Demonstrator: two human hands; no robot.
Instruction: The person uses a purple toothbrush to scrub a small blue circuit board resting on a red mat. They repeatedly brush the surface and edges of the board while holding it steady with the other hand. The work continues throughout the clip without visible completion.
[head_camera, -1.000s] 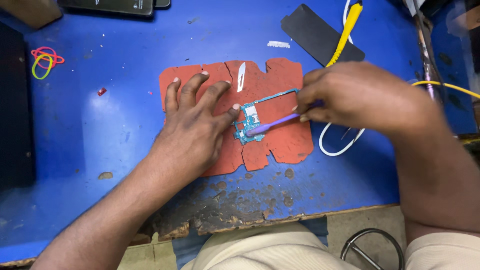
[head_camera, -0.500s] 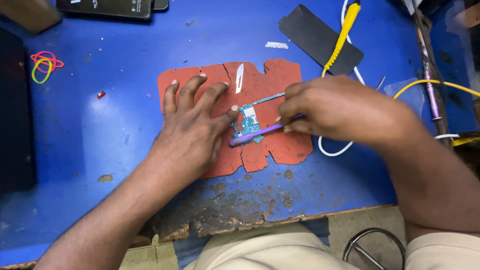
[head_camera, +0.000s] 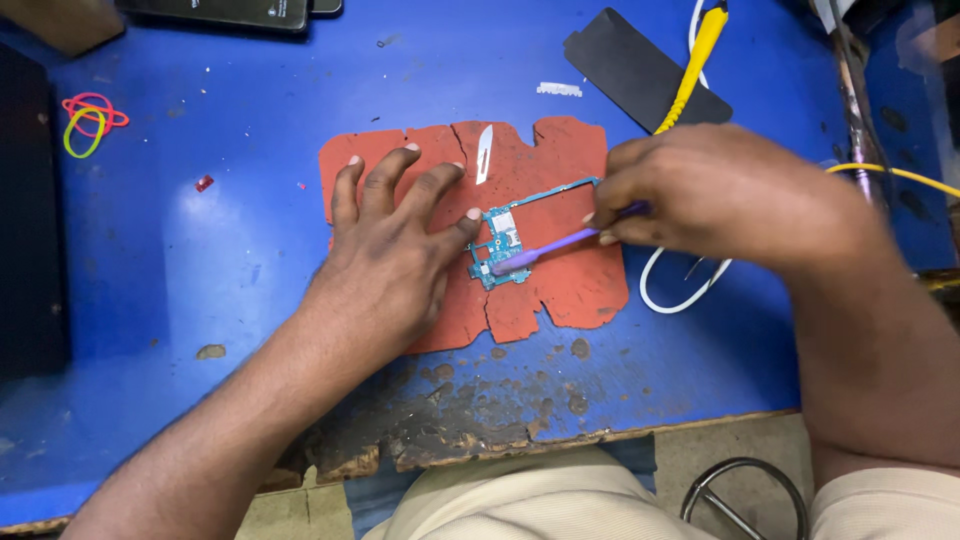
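A small blue-green circuit board (head_camera: 505, 238) lies on a worn red mat (head_camera: 560, 280) on the blue table. My left hand (head_camera: 395, 255) lies flat on the mat with fingers spread, its thumb pressing the board's left edge. My right hand (head_camera: 715, 195) grips a purple brush (head_camera: 545, 250) whose tip rests on the board's lower part. A thin arm of the board runs right toward my right hand. A small metal blade (head_camera: 484, 153) lies on the mat above the board.
A black pad (head_camera: 630, 65) and a yellow-handled tool (head_camera: 692, 60) lie at the back right, with white cable (head_camera: 670, 300) and yellow cable (head_camera: 900, 172) nearby. Coloured rubber bands (head_camera: 88, 120) sit at the far left. The table's front edge (head_camera: 480, 440) is chipped.
My right hand has slid left with the purple brush, moving its tip across the board. My left hand has stayed flat on the mat, holding the board.
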